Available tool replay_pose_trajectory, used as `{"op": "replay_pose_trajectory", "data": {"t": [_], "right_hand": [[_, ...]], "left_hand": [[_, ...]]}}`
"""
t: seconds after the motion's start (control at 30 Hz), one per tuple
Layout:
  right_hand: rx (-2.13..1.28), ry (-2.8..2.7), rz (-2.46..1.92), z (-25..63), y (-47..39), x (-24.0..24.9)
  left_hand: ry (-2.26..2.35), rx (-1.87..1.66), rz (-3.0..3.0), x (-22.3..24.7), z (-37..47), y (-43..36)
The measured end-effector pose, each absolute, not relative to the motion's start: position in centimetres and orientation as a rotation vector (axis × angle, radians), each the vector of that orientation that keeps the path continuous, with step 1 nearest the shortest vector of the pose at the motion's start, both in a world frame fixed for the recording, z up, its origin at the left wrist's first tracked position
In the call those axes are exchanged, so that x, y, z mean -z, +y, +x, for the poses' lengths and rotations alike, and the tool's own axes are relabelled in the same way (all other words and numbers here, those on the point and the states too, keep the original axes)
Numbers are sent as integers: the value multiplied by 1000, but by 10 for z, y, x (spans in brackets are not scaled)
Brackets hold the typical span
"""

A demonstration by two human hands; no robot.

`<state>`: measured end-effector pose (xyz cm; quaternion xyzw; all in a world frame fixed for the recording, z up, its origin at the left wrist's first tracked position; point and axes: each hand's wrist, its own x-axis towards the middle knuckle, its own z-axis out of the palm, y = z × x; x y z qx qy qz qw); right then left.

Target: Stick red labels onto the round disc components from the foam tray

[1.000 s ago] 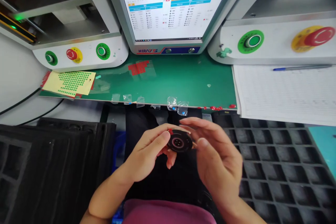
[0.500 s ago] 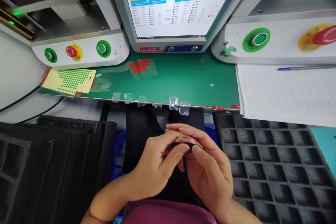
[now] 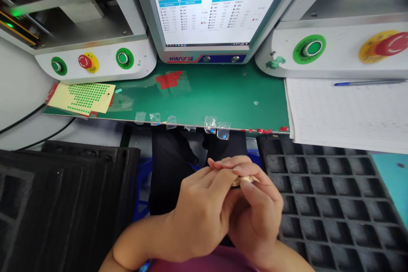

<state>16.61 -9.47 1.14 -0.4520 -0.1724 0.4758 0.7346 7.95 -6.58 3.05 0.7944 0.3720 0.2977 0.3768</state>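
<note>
Green flat surface [image 3: 219, 91] ahead; black gridded tray [image 3: 318, 175] right. Left hand [image 3: 199, 212] and right hand [image 3: 263, 206] together, clamped round small gold-coloured, dark-edged piece [image 3: 250, 178]. Mostly covered; visible part runs roughly left-right, exposed tip nearer right hand.

A blue pen [image 3: 366, 82] lies on the papers [image 3: 331, 114] (lined ones), near a red stop button [image 3: 393, 44].
</note>
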Motion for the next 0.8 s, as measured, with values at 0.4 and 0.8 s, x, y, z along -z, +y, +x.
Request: {"op": "replay_pose_trajectory", "data": {"t": [0.4,0.8], "right_hand": [[-1119,-618,-1016,175,-102,-13],[-1038,-1205,-664,212,-94,-1]], "left_hand": [[854,-685,1474,-32,69,-56],[514,-591,454,-25,70,-60]]}}
